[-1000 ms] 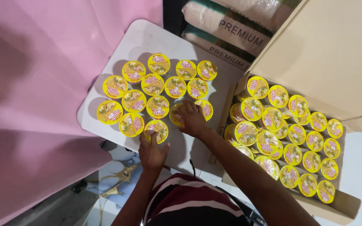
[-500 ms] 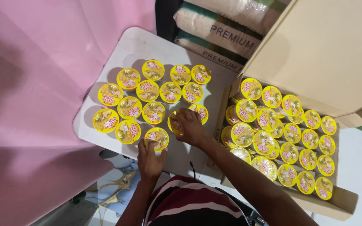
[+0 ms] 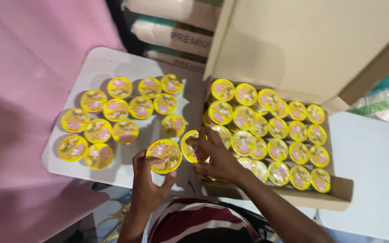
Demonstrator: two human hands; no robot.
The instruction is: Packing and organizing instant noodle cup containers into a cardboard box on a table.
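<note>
My left hand [image 3: 147, 182] grips a yellow-lidded cup [image 3: 164, 155], lifted over the near edge of the white table [image 3: 109, 63]. My right hand [image 3: 217, 158] holds a second yellow-lidded cup [image 3: 192, 147] beside it, at the near left corner of the open cardboard box [image 3: 266, 195]. Several more yellow cups [image 3: 115, 109] stand in rows on the table to the left. The box is packed with several yellow cups [image 3: 271, 128] in rows.
The box's raised flap [image 3: 311, 40] stands at the upper right. Stacked sacks [image 3: 172, 38] lie behind the table. A pink wall [image 3: 23, 67] fills the left side. Another white surface [image 3: 374, 171] sits at the right. My striped shirt [image 3: 199, 222] shows at the bottom.
Both hands have lifted a cup each off the table and drawn them toward me and toward the box. The view has shifted right, showing more of the box.
</note>
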